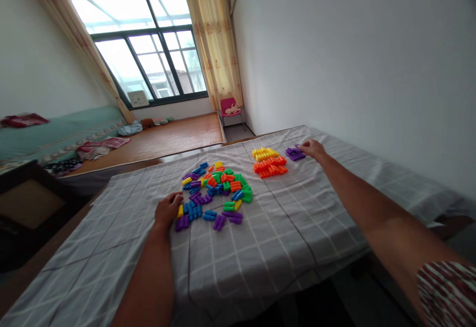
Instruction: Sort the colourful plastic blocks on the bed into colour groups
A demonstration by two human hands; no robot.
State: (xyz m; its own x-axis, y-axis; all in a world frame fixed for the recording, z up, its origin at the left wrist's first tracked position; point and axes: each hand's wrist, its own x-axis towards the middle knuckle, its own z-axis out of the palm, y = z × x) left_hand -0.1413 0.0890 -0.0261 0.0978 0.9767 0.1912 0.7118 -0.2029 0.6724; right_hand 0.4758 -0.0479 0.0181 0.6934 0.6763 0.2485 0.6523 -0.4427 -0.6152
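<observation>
A mixed heap of small plastic pieces (217, 186) in blue, green, purple, orange and yellow lies on the checked cloth. At its left edge rests my left hand (168, 210), fingers curled together next to a yellow piece (180, 211); whether anything is between them is hidden. Farther right, my right hand (313, 148) pinches a purple plastic piece (298, 146) at the edge of a small purple group (295, 154). Beside that group lie rows of yellow pieces (265, 153) and, nearer to me, orange pieces (270, 167).
A grey checked cloth (256, 252) with some wrinkles covers the table. White wall (353, 59) runs along the right. Beyond the table stand a low brown platform (178, 131), a pink chair (227, 103) and a curtained window. A dark cabinet (28, 203) is at the left.
</observation>
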